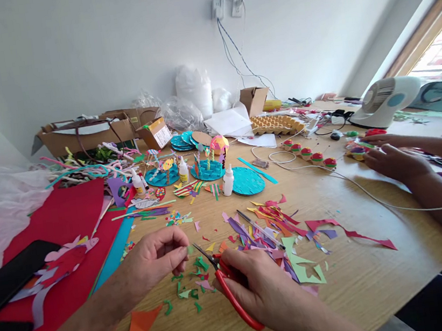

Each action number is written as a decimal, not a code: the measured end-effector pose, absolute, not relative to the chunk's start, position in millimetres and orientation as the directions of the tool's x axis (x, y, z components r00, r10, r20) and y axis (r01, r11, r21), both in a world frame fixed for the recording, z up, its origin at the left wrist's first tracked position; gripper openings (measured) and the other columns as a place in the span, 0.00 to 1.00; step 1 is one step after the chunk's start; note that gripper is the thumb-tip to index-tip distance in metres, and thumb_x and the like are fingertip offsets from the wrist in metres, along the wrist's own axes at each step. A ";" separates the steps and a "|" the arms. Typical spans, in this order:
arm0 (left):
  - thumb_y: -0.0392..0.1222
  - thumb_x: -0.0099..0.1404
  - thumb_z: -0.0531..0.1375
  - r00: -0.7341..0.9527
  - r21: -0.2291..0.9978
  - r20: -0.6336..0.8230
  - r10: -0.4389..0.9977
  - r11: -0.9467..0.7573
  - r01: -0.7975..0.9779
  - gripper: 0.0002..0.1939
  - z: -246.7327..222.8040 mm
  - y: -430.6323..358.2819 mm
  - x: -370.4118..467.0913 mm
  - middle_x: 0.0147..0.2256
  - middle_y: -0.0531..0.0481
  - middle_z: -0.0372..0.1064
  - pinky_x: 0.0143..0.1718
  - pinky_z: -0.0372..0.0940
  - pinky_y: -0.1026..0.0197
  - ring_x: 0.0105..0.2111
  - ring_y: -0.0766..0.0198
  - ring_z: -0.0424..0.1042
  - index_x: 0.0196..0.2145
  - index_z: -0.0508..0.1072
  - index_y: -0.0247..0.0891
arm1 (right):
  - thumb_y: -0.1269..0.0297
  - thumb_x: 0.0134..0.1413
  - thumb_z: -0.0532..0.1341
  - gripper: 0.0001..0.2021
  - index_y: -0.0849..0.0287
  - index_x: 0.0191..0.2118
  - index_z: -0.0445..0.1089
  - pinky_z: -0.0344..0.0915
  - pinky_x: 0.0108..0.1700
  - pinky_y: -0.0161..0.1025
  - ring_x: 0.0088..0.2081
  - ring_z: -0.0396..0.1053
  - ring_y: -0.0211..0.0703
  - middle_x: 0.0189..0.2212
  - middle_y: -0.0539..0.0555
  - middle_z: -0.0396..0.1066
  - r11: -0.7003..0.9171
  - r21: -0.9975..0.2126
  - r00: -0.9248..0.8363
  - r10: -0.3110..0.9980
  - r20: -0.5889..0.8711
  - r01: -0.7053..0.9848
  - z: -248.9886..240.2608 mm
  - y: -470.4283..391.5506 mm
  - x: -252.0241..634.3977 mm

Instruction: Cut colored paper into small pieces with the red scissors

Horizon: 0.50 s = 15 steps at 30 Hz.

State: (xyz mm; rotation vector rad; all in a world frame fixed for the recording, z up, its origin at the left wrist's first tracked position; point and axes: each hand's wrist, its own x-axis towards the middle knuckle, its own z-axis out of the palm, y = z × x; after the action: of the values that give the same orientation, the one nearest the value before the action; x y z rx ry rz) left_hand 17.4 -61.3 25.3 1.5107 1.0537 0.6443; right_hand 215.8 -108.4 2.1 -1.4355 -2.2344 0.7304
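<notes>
Between thumb and fingers, my left hand [159, 255] pinches a small piece of green paper [190, 250]. My right hand [257, 285] is wrapped round red-handled scissors [234, 299], whose blades point at that piece. Green paper scraps [201, 264] lie on the table beneath the blades. A larger orange scrap [144, 323] rests near my left forearm. To the right of the scissors spreads a heap of purple, red and orange offcuts [254, 231], with a pen [260, 230] lying across it. A light green cut-out sheet [301, 263] sits at its edge.
Glue bottles [228, 181] stand among decorated blue discs [247, 180] further back. Red card sheets [57, 219] and a black phone [16, 276] lie at left. A white cable [367, 198] crosses the right side, where another person's hands [395, 161] work. A white fan [385, 100] stands behind them.
</notes>
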 end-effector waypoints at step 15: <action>0.42 0.50 0.58 0.408 0.970 -0.215 0.887 0.147 0.192 0.07 27.9 -63.4 24.4 0.18 0.59 0.62 0.25 0.58 0.64 0.20 0.70 0.61 0.24 0.64 0.38 | 0.66 0.54 0.53 0.09 0.58 0.25 0.55 0.44 0.21 0.29 0.19 0.50 0.30 0.17 0.44 0.55 0.338 -0.660 -0.427 0.904 0.027 0.671 4.0 -105.4 209.1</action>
State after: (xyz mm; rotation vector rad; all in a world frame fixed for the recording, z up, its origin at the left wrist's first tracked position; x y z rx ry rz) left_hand 24.4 -63.4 27.9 1.3571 1.0679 0.6698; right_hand 209.1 -105.4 4.0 -1.3881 -2.2176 0.8138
